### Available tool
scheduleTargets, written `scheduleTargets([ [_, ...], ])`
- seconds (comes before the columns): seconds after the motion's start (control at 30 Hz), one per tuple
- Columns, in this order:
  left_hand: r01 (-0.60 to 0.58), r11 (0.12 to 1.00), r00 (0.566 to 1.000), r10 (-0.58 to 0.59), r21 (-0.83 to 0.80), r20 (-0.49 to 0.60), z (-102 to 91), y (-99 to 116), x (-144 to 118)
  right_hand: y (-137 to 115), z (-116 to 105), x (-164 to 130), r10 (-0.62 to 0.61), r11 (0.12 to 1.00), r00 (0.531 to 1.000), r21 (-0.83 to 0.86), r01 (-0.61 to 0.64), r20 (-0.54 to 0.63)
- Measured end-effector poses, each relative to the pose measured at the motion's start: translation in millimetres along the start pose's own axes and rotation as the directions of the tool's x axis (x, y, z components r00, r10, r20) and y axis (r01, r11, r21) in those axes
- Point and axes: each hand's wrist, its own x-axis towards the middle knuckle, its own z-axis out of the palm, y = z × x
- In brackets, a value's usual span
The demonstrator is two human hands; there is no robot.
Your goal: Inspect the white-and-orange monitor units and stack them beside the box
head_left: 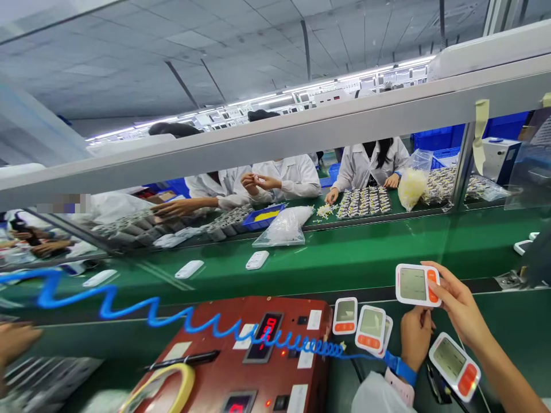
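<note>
My right hand [462, 307] grips a white blood pressure monitor [412, 284] with a grey screen and orange buttons, raised at the belt's near edge. Just under it, my left hand [415, 338] has its fingers curled together; what they hold, if anything, is hidden. A blue strap [400, 367] with a coiled blue cord [224, 327] goes round my left wrist. More monitors lie on the bench: one [345, 315] beside the red box, another [371, 328] partly over a further one, and one [454, 365] below my right forearm.
A red box [206, 378] with lit digits carries a pen [185, 359] and a yellow tape roll [187, 387]. Beyond runs a green conveyor belt [344, 246] with spaced white units [257, 260]. Several people in white coats work across it. Another person's hand [17, 344] shows at far left.
</note>
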Motion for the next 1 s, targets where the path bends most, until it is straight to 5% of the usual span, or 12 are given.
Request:
scheduleTargets([
  [1.0,0.011,0.998,1.0,-0.009,0.068,-0.019,-1.5,9,-1,-7,0,-4,-0.022,1.0,1.0,0.0,0.022,0.011],
])
